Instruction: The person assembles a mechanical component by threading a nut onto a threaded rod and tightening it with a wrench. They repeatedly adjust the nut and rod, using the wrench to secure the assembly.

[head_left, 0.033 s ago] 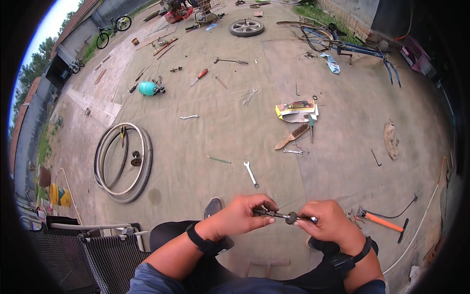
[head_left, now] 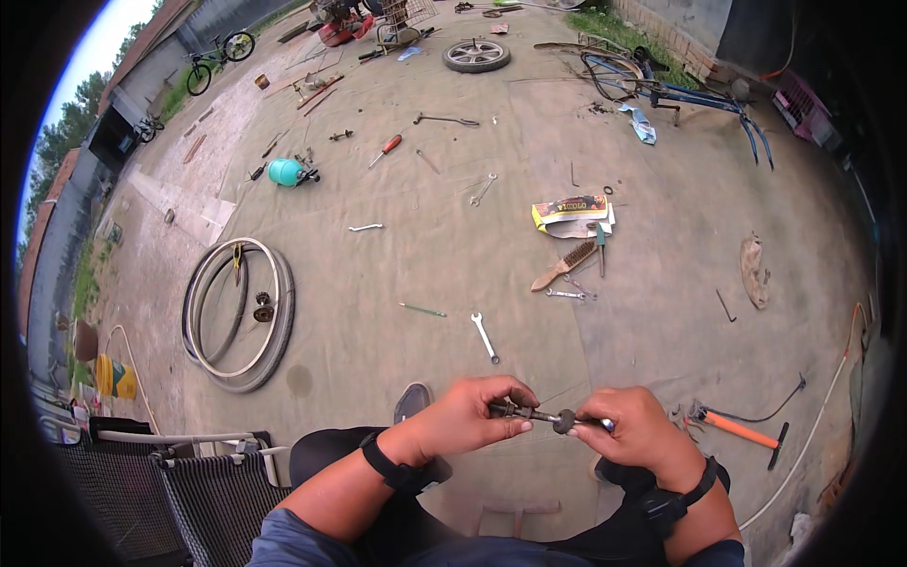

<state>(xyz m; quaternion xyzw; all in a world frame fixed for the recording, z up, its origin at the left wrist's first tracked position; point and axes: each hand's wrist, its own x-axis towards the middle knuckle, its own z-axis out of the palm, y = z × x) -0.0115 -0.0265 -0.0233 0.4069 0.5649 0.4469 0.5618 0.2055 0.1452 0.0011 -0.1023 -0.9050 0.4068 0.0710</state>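
Hands [head_left: 472, 414] [head_left: 635, 427] closed, gripping axle [head_left: 546, 416]

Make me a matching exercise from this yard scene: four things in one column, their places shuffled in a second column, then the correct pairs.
Things:
1. thin metal axle
2. open-end wrench
3. wire brush
4. bicycle tyre

Places:
A. flat on the concrete at the left, beside a rim
B. held between left hand and right hand
C. just below the flattened cardboard box
D. on the ground just ahead of the hands

Pairs: 1-B, 2-D, 3-C, 4-A
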